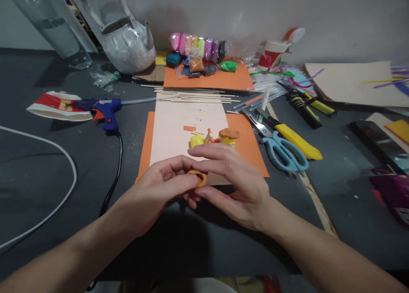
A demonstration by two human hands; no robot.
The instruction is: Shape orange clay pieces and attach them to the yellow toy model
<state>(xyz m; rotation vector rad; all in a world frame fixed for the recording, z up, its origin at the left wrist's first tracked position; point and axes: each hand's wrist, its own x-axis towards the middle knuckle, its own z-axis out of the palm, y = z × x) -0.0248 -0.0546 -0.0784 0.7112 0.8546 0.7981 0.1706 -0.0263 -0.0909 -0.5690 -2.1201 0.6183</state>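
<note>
The left hand grips 1 orange clay piece between thumb and fingers, and the right hand pinches its right side. The piece is at the pale sheet's near end. On the counter, a blue glue gun lies left, blue scissors right.

Near the wall on my left I see a silver kettle beside a clear bottle. A white cable curves over my dark table
</note>
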